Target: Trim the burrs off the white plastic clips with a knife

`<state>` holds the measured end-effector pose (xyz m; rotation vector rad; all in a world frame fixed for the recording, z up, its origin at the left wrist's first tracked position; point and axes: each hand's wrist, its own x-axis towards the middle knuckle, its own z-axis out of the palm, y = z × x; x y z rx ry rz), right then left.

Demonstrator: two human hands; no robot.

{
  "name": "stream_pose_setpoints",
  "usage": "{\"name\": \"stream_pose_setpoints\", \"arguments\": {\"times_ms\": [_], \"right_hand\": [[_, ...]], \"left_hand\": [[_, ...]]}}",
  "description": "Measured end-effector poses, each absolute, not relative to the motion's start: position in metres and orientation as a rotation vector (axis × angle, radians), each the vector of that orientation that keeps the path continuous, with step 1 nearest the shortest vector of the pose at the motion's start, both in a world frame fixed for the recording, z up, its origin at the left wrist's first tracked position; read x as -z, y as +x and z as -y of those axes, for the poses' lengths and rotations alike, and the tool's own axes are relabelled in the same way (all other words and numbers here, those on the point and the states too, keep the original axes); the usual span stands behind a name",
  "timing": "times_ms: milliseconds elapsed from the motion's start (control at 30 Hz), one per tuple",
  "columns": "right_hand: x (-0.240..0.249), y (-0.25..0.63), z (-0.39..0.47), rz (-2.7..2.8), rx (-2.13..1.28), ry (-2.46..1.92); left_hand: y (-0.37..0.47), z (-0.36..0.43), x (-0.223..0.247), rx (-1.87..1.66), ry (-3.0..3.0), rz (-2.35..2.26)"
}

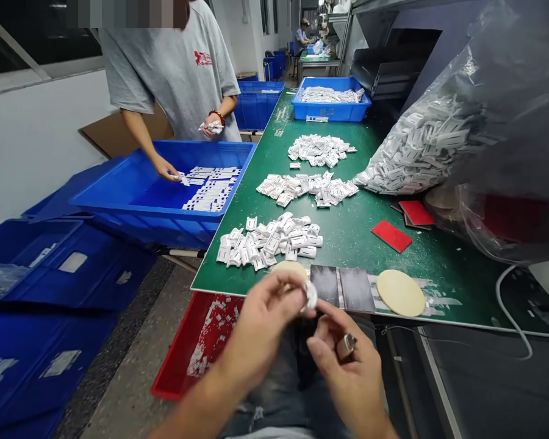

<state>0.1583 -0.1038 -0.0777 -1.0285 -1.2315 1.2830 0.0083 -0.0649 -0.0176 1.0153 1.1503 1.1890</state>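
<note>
My left hand [260, 323] pinches a small white plastic part [310, 295] between thumb and fingers, just below the front edge of the green table [357, 231]. My right hand [348, 360] touches the same part from below with thumb and forefinger; a small metal piece [346, 346] rests against its fingers. The nearest pile of white parts [269, 241] lies on the table just beyond my hands. Two round beige discs [400, 292] sit near the table's front edge.
More piles of white parts [308, 188] and a big clear bag [443, 140] of them lie further back. Red cards [391, 235] lie to the right. A red bin [196, 344] stands below the table. A person in a grey shirt [174, 67] works over a blue crate [165, 189].
</note>
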Motion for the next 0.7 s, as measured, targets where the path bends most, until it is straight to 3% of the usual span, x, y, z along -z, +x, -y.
{"name": "stream_pose_setpoints", "arguments": {"times_ms": [133,300,533,700], "right_hand": [[0.072,0.137,0.107,1.705,-0.657,-0.955],[0.08,0.136,0.118,1.896,-0.43,-0.937],[0.071,0.131,0.12,1.893,-0.568,-0.908],[0.076,0.116,0.142,1.662,-0.926,-1.003]], "left_hand": [[0.021,0.123,0.042,-1.391,0.572,-1.178],[0.008,0.144,0.051,-1.336,0.874,-1.483],[-0.025,0.163,0.049,-1.056,1.724,-1.548],[-0.036,0.173,0.073,-1.051,1.825,-1.76]]}}
